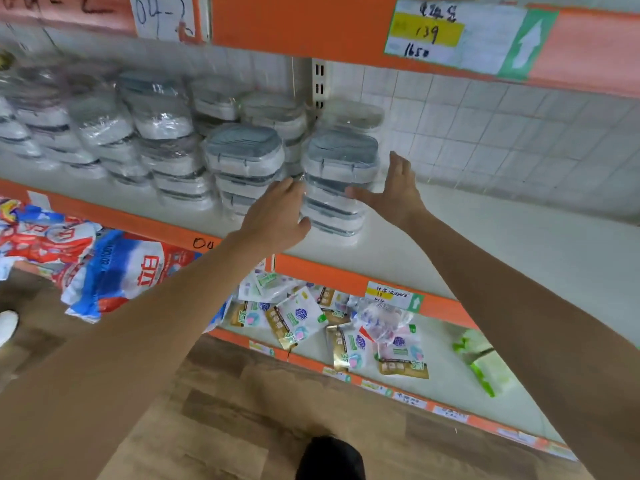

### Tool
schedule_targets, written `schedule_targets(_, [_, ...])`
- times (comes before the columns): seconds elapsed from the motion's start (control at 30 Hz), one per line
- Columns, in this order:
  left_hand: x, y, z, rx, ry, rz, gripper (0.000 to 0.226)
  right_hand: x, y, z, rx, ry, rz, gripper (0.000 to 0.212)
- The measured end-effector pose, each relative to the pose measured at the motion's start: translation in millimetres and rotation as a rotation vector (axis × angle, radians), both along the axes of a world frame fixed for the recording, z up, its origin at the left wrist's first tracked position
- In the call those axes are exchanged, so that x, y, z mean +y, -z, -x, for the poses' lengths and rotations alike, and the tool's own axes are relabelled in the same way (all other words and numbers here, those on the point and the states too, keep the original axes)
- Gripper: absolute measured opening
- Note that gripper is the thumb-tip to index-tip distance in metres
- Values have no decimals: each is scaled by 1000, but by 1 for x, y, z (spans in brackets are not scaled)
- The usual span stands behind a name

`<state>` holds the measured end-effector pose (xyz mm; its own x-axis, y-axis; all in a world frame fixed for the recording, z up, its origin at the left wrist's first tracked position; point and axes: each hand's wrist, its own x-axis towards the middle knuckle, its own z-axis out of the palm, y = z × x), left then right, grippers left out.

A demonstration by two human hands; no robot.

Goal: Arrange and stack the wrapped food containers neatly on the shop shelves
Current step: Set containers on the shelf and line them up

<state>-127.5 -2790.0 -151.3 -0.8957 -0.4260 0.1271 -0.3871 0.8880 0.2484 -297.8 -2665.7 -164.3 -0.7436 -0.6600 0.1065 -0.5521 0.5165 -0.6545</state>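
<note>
Two hands flank the rightmost stack of wrapped containers.
Stack (337,181) stands on the white shelf (485,237), beside neighbouring stacks (242,168); film looks slippery, load light, so press both sides low. Left hand (277,216) touches it, grip wide; right hand (394,188) wide, just beside.

You're looking at plastic containers (341,178) showing through glossy, crinkled clear wrap. Under them the shelf (485,244) is looking smooth, matt white, its orange edge painted. Below the shelf, shiny plastic sachets (304,318) are glinting; wood-grain floor (242,403) matt.
</note>
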Motion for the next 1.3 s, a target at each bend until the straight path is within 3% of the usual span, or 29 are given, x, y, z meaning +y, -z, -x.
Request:
schedule_targets(0.17, [-15,13,12,30,14,44,37,-28,-5,23,146,-99,-45,114])
schedule_targets(0.33, [-14,15,14,-23,15,22,47,-42,-8,23,135,-87,-22,90])
schedule_targets(0.47, [-8,12,13,-54,-4,44,48,-30,-11,15,170,-41,29,85])
schedule_targets(0.63, [-1,1,23,-58,41,75,59,25,10,7,122,77,154,93])
schedule_targets(0.73, [6,1,40,-117,92,51,73,53,26,12,-9,198,147,96])
schedule_targets(0.83, [12,6,60,-177,109,86,78,71,41,16,-128,279,109,99])
schedule_targets(1.0, [14,14,79,-264,133,198,90,94,69,15,-154,378,-11,97])
schedule_targets(1.17, [10,26,80,-217,144,366,74,95,86,8,-65,288,-274,108])
schedule_targets(1.3, [6,21,80,-194,166,352,78,84,84,6,-34,259,-330,111])
